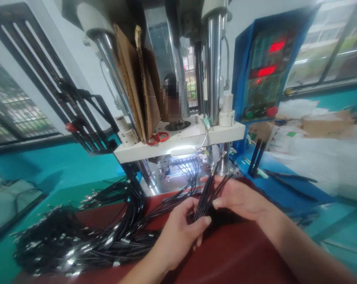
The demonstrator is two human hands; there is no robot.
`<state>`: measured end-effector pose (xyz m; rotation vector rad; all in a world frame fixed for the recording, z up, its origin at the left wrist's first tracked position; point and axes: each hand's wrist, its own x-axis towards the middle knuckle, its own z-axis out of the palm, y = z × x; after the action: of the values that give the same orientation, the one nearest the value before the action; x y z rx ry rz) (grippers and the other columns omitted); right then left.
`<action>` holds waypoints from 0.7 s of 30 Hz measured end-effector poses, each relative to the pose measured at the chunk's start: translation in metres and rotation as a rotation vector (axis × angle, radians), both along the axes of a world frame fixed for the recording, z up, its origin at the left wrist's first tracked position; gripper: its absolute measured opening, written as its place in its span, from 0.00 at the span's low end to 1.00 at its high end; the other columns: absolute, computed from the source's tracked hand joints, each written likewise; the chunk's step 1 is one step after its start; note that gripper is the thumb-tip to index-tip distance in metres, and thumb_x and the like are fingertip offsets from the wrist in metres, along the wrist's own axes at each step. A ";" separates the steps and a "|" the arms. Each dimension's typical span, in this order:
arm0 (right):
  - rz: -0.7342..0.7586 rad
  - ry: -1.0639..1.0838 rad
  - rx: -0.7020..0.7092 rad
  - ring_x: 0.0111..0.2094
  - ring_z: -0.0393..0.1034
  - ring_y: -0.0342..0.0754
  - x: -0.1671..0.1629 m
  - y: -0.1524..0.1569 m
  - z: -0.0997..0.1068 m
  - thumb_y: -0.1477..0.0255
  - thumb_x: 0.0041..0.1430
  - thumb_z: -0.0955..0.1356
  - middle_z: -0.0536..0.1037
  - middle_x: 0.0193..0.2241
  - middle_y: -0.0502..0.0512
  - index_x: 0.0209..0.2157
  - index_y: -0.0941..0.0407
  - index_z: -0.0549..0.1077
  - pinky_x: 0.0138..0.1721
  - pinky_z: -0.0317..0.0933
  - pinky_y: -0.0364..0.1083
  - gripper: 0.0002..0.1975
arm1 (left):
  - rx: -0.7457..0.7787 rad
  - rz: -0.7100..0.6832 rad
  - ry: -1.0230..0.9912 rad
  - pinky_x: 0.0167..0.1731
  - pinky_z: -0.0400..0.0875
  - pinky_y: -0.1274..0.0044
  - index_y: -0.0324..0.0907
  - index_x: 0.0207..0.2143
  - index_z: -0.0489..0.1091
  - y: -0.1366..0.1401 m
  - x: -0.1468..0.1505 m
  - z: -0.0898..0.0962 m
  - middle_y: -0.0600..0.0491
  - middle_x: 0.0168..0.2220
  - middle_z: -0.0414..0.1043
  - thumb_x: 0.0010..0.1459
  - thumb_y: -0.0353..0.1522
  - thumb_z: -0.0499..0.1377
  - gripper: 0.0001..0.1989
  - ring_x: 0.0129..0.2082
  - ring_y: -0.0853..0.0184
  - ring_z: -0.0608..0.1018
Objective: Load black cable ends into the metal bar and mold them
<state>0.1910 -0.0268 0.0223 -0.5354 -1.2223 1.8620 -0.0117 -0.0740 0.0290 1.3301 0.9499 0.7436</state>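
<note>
My left hand (181, 228) is closed around a bundle of thin black cables (204, 200), thumb across the front. The upper cable ends fan out and carry small metal tips. On the right side of the bundle, my right hand (237, 195) has its thumb and fingers bent around several of the same cables. Behind the hands, in the lit gap of a press (178, 167), more black cables lead into a row on the metal bed. A large pile of black cables (86, 244) with silvery ends lies to the left on the dark red work surface (240, 252).
Orange-handled scissors (158, 137) and cardboard sheets (147, 86) rest on the press's white plate (184, 139). Steel columns rise through it. A blue control box (264, 75) with red displays stands right, above a blue surface (296, 189) holding black strips. White bags (323, 154) lie beyond.
</note>
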 end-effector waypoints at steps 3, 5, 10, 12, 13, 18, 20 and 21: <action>-0.047 0.002 0.030 0.38 0.71 0.46 0.001 0.001 -0.002 0.78 0.51 0.74 0.77 0.41 0.55 0.54 0.55 0.67 0.40 0.64 0.46 0.29 | 0.044 0.019 0.028 0.19 0.62 0.82 0.40 0.42 0.65 -0.002 0.002 0.001 0.57 0.25 0.64 0.62 0.41 0.55 0.14 0.18 0.75 0.67; -0.116 -0.018 0.042 0.35 0.71 0.44 0.000 0.004 -0.007 0.76 0.54 0.73 0.77 0.38 0.54 0.51 0.54 0.70 0.36 0.63 0.44 0.22 | 0.032 0.029 0.005 0.23 0.67 0.79 0.39 0.42 0.65 -0.001 0.004 0.002 0.55 0.29 0.66 0.62 0.41 0.54 0.14 0.22 0.73 0.72; -0.212 -0.030 0.042 0.32 0.69 0.43 -0.005 0.007 -0.014 0.72 0.58 0.71 0.76 0.33 0.52 0.40 0.56 0.74 0.35 0.63 0.45 0.08 | 0.011 0.042 -0.020 0.25 0.68 0.79 0.39 0.43 0.65 0.003 0.005 0.005 0.51 0.34 0.71 0.64 0.40 0.52 0.13 0.24 0.72 0.75; -0.239 -0.038 0.044 0.30 0.69 0.42 -0.006 0.007 -0.014 0.71 0.58 0.71 0.75 0.31 0.52 0.37 0.57 0.74 0.33 0.62 0.44 0.07 | 0.010 0.046 -0.013 0.22 0.66 0.80 0.39 0.42 0.64 0.006 0.004 0.005 0.52 0.32 0.70 0.63 0.41 0.53 0.13 0.21 0.73 0.73; -0.260 -0.045 0.039 0.29 0.68 0.42 -0.007 0.007 -0.014 0.70 0.58 0.72 0.75 0.31 0.52 0.37 0.57 0.74 0.31 0.62 0.43 0.07 | 0.009 0.044 -0.007 0.20 0.65 0.81 0.40 0.41 0.64 0.007 0.003 0.005 0.54 0.29 0.70 0.63 0.41 0.54 0.14 0.20 0.74 0.71; -0.319 -0.047 -0.003 0.27 0.67 0.40 -0.013 0.005 -0.016 0.69 0.56 0.72 0.75 0.30 0.51 0.36 0.58 0.73 0.28 0.60 0.41 0.09 | 0.033 0.050 0.046 0.16 0.61 0.83 0.41 0.42 0.65 0.008 0.003 0.001 0.59 0.21 0.64 0.58 0.39 0.60 0.14 0.16 0.75 0.67; -0.315 -0.014 -0.011 0.27 0.68 0.40 -0.014 0.005 -0.018 0.68 0.58 0.72 0.75 0.30 0.51 0.36 0.58 0.73 0.29 0.62 0.42 0.09 | 0.055 0.073 0.072 0.17 0.63 0.82 0.40 0.42 0.65 0.008 0.003 0.003 0.58 0.23 0.65 0.60 0.39 0.58 0.13 0.17 0.73 0.68; -0.317 0.003 -0.016 0.28 0.68 0.40 -0.014 0.005 -0.018 0.67 0.58 0.71 0.75 0.31 0.52 0.37 0.58 0.72 0.30 0.62 0.42 0.09 | 0.073 0.088 0.072 0.19 0.65 0.81 0.40 0.42 0.65 0.009 0.002 0.005 0.57 0.24 0.67 0.61 0.39 0.57 0.12 0.19 0.72 0.70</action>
<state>0.1769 -0.0213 0.0042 -0.6924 -1.0524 1.6043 -0.0094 -0.0655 0.0337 1.3938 1.0531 0.8083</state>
